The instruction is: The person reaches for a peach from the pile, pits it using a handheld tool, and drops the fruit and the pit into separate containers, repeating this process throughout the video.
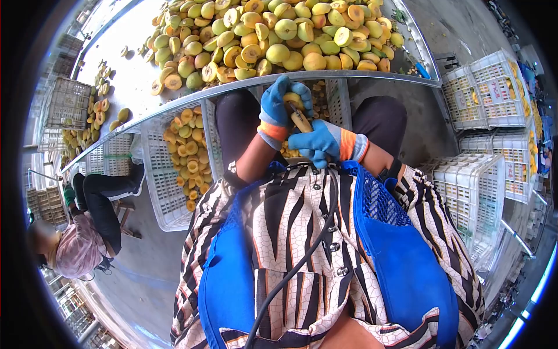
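My left hand [278,109], in a blue glove with an orange cuff, is closed around a halved yellow peach [294,100]. Just below it to the right, my right hand [317,143], gloved the same way, grips a wooden-handled pitting tool [301,121]. The tool's handle slants up toward the fruit, and its tip lies at the peach; how deep it goes is hidden. Both hands are between my knees, in front of the metal table edge [256,82]. A large heap of yellow-green peach halves [285,29] lies on the table beyond them.
A white crate [164,174] holding peach halves stands left of my legs. More peaches show in a container under my hands. Stacked white crates [476,93] line the right side. A blue-handled tool [422,70] lies at the table's right corner. Another person [81,244] sits at left.
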Demonstrator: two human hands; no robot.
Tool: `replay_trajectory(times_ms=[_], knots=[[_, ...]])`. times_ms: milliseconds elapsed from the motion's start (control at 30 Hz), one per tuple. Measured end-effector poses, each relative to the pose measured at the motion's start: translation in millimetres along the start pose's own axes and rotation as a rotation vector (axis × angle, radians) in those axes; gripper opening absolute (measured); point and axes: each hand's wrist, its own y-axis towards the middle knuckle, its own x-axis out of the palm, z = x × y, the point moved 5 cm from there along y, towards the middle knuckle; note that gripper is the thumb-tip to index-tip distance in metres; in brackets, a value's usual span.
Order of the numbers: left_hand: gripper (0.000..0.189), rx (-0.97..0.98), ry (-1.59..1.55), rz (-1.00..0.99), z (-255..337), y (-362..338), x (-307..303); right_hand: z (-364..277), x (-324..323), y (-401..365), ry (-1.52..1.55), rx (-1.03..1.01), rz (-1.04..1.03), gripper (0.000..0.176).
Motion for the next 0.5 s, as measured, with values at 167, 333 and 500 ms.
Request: replay_trajectory(times_ms=[167,333,500], knots=[[0.045,-0.071,-0.081,-0.048,-9.3,3.1,-2.9,-6.0,-7.3,6.2,-0.273,-0.103,0.215,0.017],[0.041,-0.261,-0.331,-0.130,-18.7,5.6,2.7,11.9,-4.0,1.4,0.288,0.077,-0.328,0.016],[0.031,-0.365,-0.365,-0.108,-25.6,0.5,10.8,18.5,-10.3,-0.9,0.266,0.046,-0.339,0.015]])
